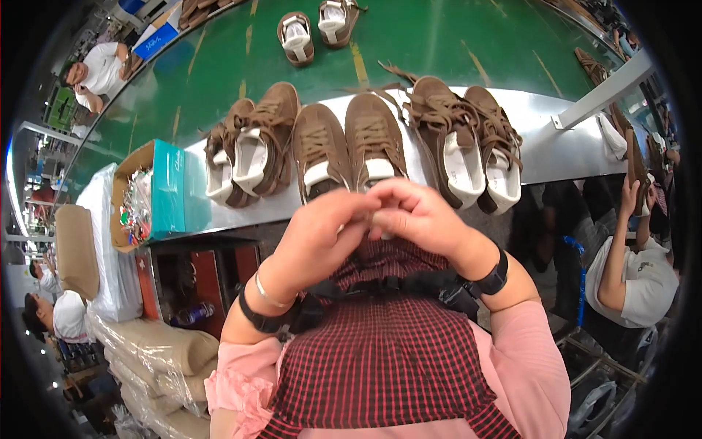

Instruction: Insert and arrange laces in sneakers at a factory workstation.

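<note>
My left hand and my right hand meet in front of my apron, fingertips pinched together and touching. Whatever lies between the fingers, if anything, is hidden or too small to make out. Just beyond them stands the middle pair, a left brown sneaker and a right brown sneaker, both laced, toes pointing away; my hands cover part of their heels. Left of these is a pair of brown sneakers with loose laces. On the right sits another pair of brown sneakers, laces heaped over their tongues.
The shoes stand on a metal ledge along a green work surface. Another sneaker pair is farther off. A teal box of small wrapped items stands left. A co-worker holds a shoe at right; another person is far left.
</note>
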The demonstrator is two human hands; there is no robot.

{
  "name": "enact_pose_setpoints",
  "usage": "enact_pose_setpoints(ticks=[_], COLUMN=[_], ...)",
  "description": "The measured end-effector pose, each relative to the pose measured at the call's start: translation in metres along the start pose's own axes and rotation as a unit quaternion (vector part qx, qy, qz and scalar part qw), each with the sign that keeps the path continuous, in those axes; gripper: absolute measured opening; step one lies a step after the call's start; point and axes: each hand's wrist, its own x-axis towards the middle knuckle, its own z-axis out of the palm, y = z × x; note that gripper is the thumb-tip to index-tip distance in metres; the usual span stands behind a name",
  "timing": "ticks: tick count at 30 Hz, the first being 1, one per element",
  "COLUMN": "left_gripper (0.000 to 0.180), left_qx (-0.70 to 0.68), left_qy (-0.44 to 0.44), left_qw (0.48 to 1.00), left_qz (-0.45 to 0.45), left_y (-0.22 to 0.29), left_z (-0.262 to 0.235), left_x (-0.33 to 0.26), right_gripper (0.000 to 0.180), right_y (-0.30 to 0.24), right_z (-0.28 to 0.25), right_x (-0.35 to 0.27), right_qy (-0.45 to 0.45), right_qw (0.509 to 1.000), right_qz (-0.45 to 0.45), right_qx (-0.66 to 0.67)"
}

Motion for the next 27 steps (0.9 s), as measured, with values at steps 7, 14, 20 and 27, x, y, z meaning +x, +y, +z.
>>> enact_pose_setpoints(ticks=[7, 14, 20, 27], left_gripper=[0.024, 0.023, 0.029, 0.02], left_qx=[-0.219, -0.11, -0.303, -0.42], left_qy=[-0.01, -0.037, -0.013, -0.008], left_qw=[0.954, 0.984, 0.925, 0.864], left_qz=[-0.204, -0.137, -0.228, -0.277], left_y=[-0.011, -0.007, -0.015, -0.014], left_z=[0.019, 0.025, 0.03, 0.029], left_x=[-0.012, -0.009, -0.016, -0.01], right_gripper=[0.02, 0.016, 0.013, 0.013], right_y=[0.027, 0.023, 0.035, 0.042], right_z=[-0.015, -0.011, -0.018, -0.015], right_x=[-0.019, -0.02, -0.021, -0.015], right_qy=[0.003, 0.041, 0.041, 0.032], right_qw=[0.995, 0.997, 0.983, 0.972], right_qz=[0.002, -0.013, -0.027, -0.075], right_qx=[0.096, 0.071, 0.179, 0.219])
